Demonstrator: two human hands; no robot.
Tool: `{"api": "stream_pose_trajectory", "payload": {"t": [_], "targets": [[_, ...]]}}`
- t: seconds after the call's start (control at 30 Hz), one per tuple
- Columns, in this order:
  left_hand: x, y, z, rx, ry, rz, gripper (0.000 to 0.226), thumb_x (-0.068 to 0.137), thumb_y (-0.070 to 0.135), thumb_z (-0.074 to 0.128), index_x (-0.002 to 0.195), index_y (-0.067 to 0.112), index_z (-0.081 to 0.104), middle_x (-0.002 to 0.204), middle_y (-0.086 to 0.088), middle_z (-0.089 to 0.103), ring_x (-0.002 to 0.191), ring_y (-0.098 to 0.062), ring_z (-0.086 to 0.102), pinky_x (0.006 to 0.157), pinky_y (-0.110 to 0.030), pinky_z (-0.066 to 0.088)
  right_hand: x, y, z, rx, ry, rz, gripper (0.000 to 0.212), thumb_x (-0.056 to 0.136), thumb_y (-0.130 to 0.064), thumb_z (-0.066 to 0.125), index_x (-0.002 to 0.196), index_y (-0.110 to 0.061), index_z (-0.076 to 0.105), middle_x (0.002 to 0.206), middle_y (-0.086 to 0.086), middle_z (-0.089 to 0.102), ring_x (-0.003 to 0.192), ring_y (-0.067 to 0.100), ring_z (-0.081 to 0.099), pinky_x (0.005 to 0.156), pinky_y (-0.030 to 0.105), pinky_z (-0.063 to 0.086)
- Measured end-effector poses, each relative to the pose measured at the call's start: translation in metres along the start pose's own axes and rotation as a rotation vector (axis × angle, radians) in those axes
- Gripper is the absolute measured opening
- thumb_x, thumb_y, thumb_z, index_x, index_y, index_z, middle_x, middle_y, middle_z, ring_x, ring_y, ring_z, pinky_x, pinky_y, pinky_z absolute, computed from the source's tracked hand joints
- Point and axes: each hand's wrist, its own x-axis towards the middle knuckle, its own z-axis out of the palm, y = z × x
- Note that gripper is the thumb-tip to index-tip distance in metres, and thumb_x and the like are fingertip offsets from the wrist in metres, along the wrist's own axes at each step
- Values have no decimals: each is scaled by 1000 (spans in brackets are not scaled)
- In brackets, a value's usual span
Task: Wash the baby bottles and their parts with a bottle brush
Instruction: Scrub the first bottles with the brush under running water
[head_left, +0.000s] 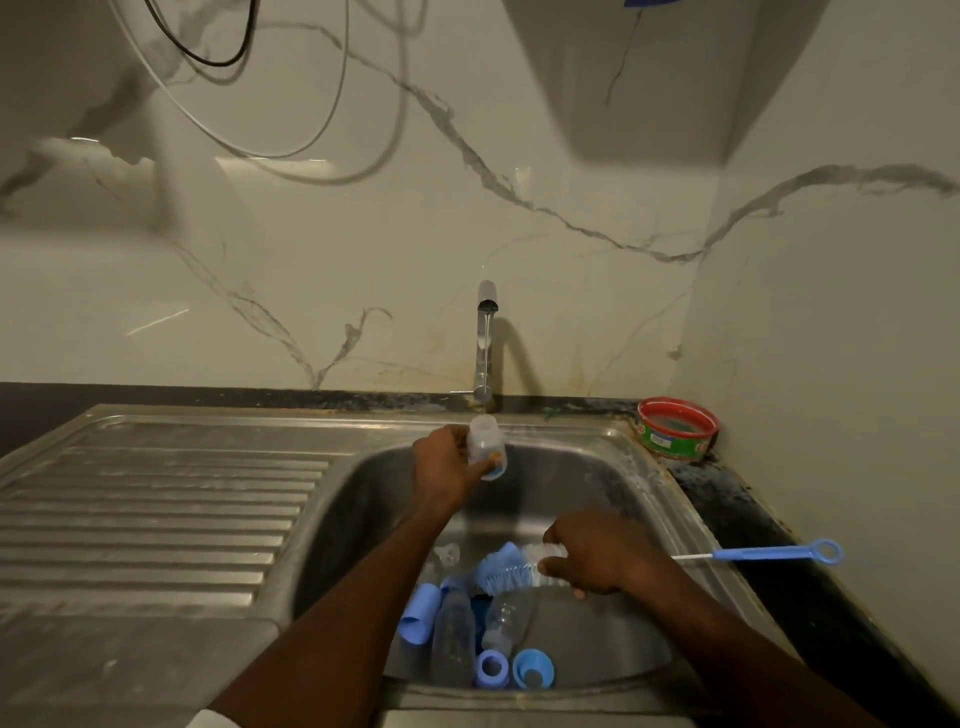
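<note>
Centre frame, the left hand (447, 462) grips a small clear bottle (487, 446) with its mouth up under the tap (487, 332), where a thin stream falls, apparently to fill or rinse it. Lower right of centre, the right hand (597, 561) closes round the bottle brush (511, 569), bristles pointing left over the sink (597, 467) (handle end hidden, probably kept ready for scrubbing). Two more bottles (453, 636) and blue rings (492, 669) lie in the basin's near end. Both forearms reach forward, the left extended farther.
</note>
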Motion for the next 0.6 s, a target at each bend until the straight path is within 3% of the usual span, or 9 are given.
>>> {"api": "stream_pose_trajectory", "payload": {"t": [0.27, 0.4, 0.5, 0.6], "targets": [[-2, 1, -3, 7, -38, -11, 46, 80, 23, 84, 120, 12, 64, 120, -8, 71, 110, -17, 67, 98, -36, 55, 1, 1, 1, 24, -7, 9, 29, 98, -49, 55, 104, -24, 67, 70, -6, 72, 79, 4, 67, 74, 26, 40], [-4, 2, -5, -19, 2, 13, 49, 79, 22, 85, 122, 12, 64, 121, -6, 71, 112, -17, 67, 100, -34, 53, 4, 3, 3, 10, 16, -3, 29, 97, -50, 56, 106, -25, 67, 75, -6, 74, 69, 0, 58, 72, 25, 37], [-3, 2, -7, 10, -48, -11, 48, 80, 21, 84, 122, 11, 63, 123, -9, 70, 112, -18, 66, 99, -35, 54, 4, 5, 4, 14, 36, 5, 30, 96, -51, 56, 105, -25, 68, 79, -6, 75, 77, 3, 63, 73, 27, 37], [-4, 2, -7, -20, -3, 4, 51, 80, 24, 85, 124, 11, 64, 121, -5, 70, 112, -17, 67, 100, -37, 54, 4, 5, 3, -12, 36, 8, 32, 96, -52, 56, 107, -25, 67, 81, -6, 76, 80, 4, 63, 73, 27, 38]]}}
